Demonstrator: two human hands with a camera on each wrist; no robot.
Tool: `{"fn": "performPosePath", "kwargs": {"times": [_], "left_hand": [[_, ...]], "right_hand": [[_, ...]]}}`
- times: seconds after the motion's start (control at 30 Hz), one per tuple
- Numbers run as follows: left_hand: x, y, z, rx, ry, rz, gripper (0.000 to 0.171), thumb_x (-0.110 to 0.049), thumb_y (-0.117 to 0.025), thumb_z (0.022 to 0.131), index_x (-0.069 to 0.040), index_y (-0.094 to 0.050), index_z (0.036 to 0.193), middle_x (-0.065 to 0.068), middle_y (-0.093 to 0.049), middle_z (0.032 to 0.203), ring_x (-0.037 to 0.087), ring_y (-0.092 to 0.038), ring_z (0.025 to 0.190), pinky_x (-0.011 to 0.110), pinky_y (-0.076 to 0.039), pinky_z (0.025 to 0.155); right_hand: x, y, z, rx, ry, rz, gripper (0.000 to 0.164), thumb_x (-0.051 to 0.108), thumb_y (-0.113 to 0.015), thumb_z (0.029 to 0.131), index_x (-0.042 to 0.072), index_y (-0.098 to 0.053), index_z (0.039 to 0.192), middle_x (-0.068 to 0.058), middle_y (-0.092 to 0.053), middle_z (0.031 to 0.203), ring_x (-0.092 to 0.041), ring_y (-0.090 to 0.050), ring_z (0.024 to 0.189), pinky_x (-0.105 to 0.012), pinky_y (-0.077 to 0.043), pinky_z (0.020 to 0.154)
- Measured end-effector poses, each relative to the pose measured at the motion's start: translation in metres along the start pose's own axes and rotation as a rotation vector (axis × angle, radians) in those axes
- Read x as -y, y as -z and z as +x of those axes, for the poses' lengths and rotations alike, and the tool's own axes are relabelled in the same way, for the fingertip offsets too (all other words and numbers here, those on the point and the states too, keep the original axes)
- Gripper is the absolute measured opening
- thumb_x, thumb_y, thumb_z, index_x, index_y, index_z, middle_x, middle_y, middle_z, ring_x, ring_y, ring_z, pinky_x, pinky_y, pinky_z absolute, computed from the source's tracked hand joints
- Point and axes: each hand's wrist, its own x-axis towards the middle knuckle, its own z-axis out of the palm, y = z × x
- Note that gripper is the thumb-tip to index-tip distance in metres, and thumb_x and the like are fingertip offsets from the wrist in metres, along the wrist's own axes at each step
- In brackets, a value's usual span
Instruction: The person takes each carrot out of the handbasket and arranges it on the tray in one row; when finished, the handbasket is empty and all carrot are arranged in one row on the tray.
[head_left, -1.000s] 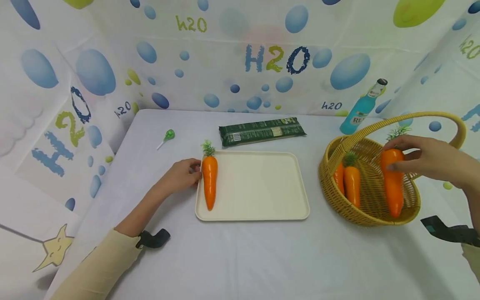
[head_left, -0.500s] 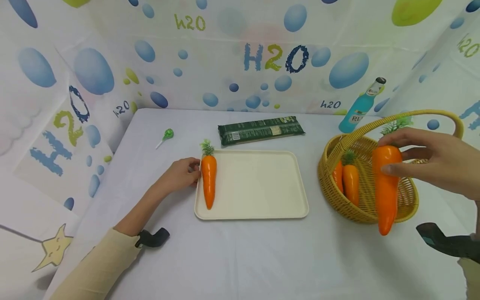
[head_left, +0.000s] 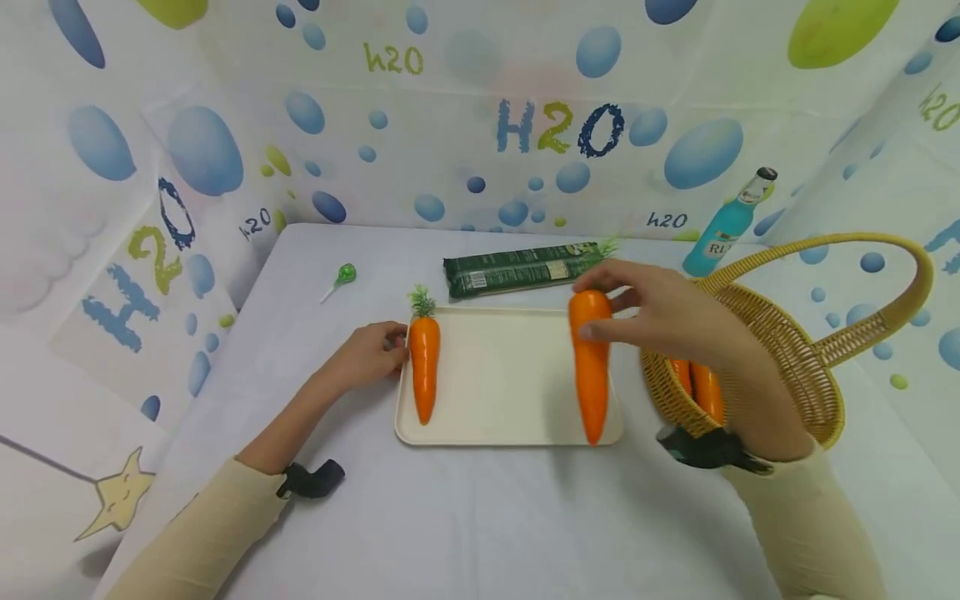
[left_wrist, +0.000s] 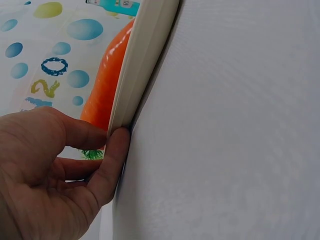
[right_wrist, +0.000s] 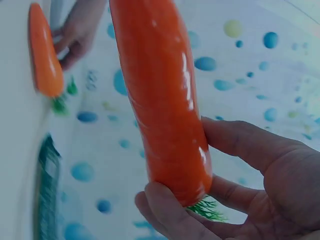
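Observation:
My right hand (head_left: 663,315) holds an orange carrot (head_left: 591,371) by its thick top, tip pointing down, over the right end of a cream tray (head_left: 502,379). In the right wrist view, thumb and fingers grip the held carrot (right_wrist: 160,95) beside its green leaves (right_wrist: 207,209). At the tray's left edge, my left hand (head_left: 367,354) pinches the rim between thumb and finger, as the left wrist view shows. Another carrot (head_left: 424,367) lies along the tray's left side, its leafy top over the far rim.
A wicker basket (head_left: 795,358) with a tall handle stands right of the tray, with carrots (head_left: 707,396) inside, partly behind my right forearm. Behind the tray lies a dark green packet (head_left: 510,271). A blue bottle (head_left: 727,229) is at the back right, a green lollipop (head_left: 346,273) at the back left.
My right hand has lifted the carrot out of the basket and carried it left over the tray. My left hand has stayed at the tray's left edge.

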Motion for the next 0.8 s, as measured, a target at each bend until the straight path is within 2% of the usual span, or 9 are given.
{"fn": "performPosePath", "kwargs": {"times": [0.2, 0.4, 0.6, 0.8], "left_hand": [[0.003, 0.0, 0.003, -0.003, -0.003, 0.026, 0.049, -0.012, -0.055, 0.096, 0.009, -0.046, 0.139, 0.019, -0.059, 0.109, 0.019, -0.066, 0.074, 0.03, -0.057, 0.068], [0.003, 0.001, 0.003, 0.013, -0.004, 0.008, 0.049, -0.011, -0.055, 0.096, 0.01, -0.045, 0.139, 0.019, -0.059, 0.109, 0.019, -0.066, 0.076, 0.031, -0.057, 0.07], [0.004, 0.0, 0.004, 0.016, -0.013, -0.008, 0.049, -0.011, -0.056, 0.096, 0.011, -0.045, 0.139, 0.019, -0.059, 0.109, 0.019, -0.067, 0.075, 0.031, -0.057, 0.07], [0.005, 0.002, 0.004, 0.008, -0.017, 0.005, 0.049, -0.012, -0.056, 0.096, 0.01, -0.046, 0.139, 0.018, -0.059, 0.108, 0.018, -0.066, 0.076, 0.031, -0.057, 0.07]], "right_hand": [[0.0, -0.06, 0.067, 0.037, 0.073, 0.086, 0.048, 0.04, -0.078, 0.084, 0.023, -0.06, 0.126, -0.002, -0.061, 0.119, -0.024, -0.061, 0.108, -0.039, -0.055, 0.08], [-0.008, -0.109, 0.118, 0.041, 0.107, 0.179, 0.048, 0.035, -0.079, 0.084, 0.018, -0.062, 0.125, -0.003, -0.062, 0.113, -0.021, -0.061, 0.099, -0.033, -0.055, 0.076], [-0.016, -0.138, 0.15, 0.042, 0.063, 0.182, 0.046, 0.034, -0.08, 0.083, 0.017, -0.064, 0.123, -0.002, -0.063, 0.106, -0.02, -0.06, 0.092, -0.033, -0.053, 0.074], [-0.013, -0.15, 0.162, 0.055, 0.015, 0.174, 0.047, 0.036, -0.079, 0.083, 0.017, -0.064, 0.124, -0.003, -0.064, 0.106, -0.021, -0.061, 0.089, -0.032, -0.054, 0.072]]}}
